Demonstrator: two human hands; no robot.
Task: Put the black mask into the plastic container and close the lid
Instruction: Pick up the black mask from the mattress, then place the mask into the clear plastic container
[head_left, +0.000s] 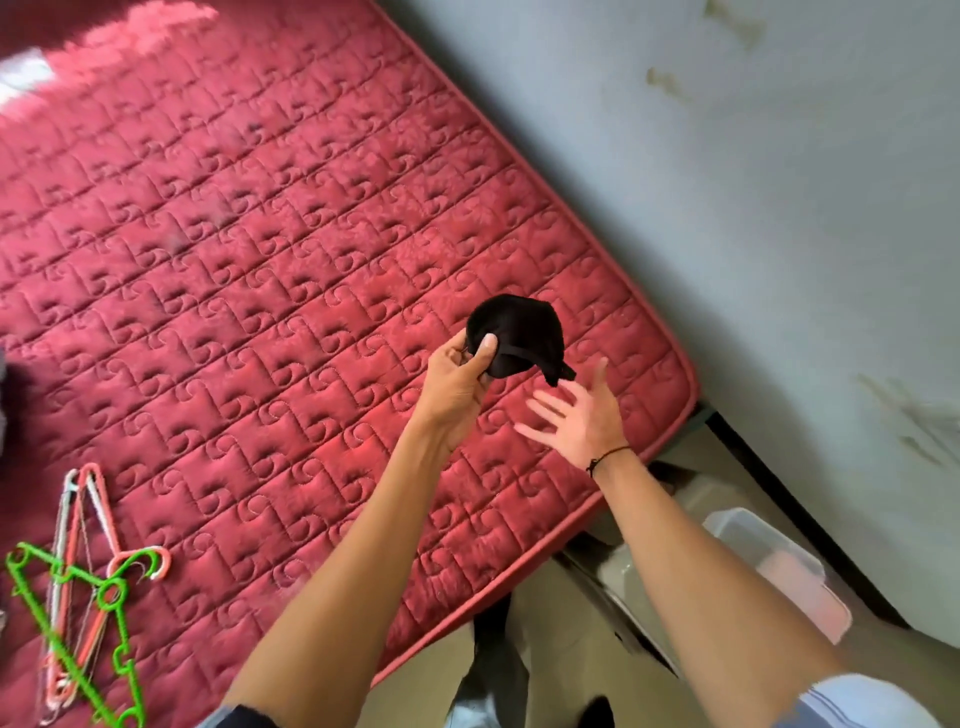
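Observation:
My left hand (460, 387) pinches the black mask (519, 332) by its left edge and holds it up over the red quilted mattress (234, 260). My right hand (576, 415) is spread open, palm up, just below and right of the mask, close to its dangling strap but apart from it. A clear plastic container (769, 545) with something pink inside stands on the floor at the lower right, between the mattress corner and the wall, partly behind my right forearm. Whether its lid is on, I cannot tell.
Green, pink and white clothes hangers (88, 587) lie on the mattress at the lower left. A pale stained wall (727, 208) runs along the mattress's right side. A dark object (10, 384) shows at the left edge.

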